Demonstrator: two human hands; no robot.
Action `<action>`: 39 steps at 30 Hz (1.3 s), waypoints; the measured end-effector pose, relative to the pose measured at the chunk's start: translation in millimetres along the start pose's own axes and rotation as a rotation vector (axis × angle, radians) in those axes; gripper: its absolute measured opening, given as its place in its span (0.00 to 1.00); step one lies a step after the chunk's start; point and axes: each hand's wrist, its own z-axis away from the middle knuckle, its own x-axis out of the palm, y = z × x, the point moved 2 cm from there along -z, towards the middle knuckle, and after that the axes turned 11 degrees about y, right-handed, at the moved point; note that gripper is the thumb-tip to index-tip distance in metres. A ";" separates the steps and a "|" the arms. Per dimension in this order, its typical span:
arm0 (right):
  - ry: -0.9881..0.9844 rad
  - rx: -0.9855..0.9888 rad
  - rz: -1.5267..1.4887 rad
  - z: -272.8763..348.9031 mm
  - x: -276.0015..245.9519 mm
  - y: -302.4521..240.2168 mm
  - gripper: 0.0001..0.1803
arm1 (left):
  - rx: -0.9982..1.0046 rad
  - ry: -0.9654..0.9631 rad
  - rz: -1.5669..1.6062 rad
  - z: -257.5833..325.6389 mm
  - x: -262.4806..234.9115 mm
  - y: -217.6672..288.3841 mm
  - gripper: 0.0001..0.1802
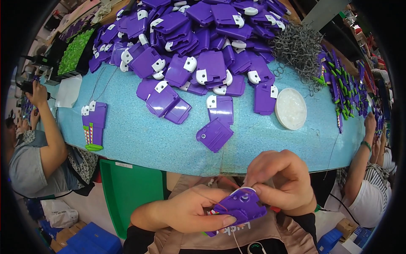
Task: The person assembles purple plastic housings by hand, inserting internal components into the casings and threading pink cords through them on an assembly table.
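Close to my body, my left hand [192, 211] is closed around a purple plastic shell [249, 207], thumb across its lower side. The hollow inner face is turned up, showing a round post near a white rim piece [244, 190]. A bit of striped, green-tipped plastic shows under my left fingers. Thumb and forefinger of my right hand [285, 180] are pinched at the shell's upper edge by the white piece; what lies between the fingertips is hidden. Beyond my hands, a loose purple shell [215, 134] lies near the table's front edge, against another with a white corner [220, 109].
A large heap of purple shells [182, 25] covers the far table. Right of it are tangled metal springs [298, 46], a round white dish [291, 109] and purple-green strips [338, 80]. An assembled piece [94, 125] lies left. A green tray [131, 190] is below; people sit both sides.
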 end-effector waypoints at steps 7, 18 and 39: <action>0.511 -0.410 0.814 -16.7 -9.1 6.0 0.16 | 0.204 0.159 -0.089 2.5 -9.4 -15.1 0.12; 0.023 -0.209 0.677 0.5 17.7 14.6 0.16 | 0.295 0.378 -0.562 -10.8 -4.8 -13.4 0.20; 0.723 0.143 1.266 -15.8 -194.4 22.1 0.13 | 0.145 0.544 -0.042 -0.7 -8.0 -19.6 0.13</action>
